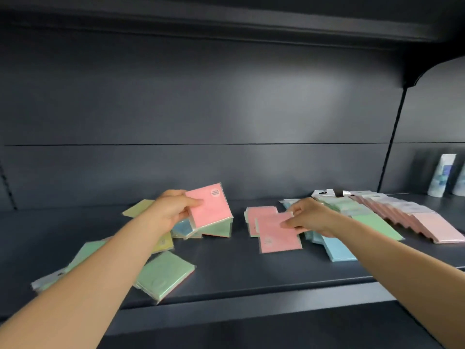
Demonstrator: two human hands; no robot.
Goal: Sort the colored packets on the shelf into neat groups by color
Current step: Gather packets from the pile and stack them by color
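- Fingers (193,203) of the left hand (173,210) pinch a pink packet (210,206) by its left edge, tilted up above the mixed heap (191,230) of blue, green and yellow packets at the left of the shelf (226,280).
- Right hand (310,217) has its fingers curled onto the top packet of the pink pile (274,231) at mid-shelf, pressing or pinching its right edge; which cannot be told.
- Judged step: gathering pinks. The held packet likely goes right, onto that pile.
- Next move calls for squaring the pile, whose packets lie askew, then laying the packet flat.
- Further right lie a blue packet (339,250), a green row (372,222) and a neat pale-pink row (415,220); loose green packets (163,275) wait at near left.
- A round sticker (214,192) on the held packet carries print too small to read; two white bottles (442,175) at far right show blue, unreadable labels.
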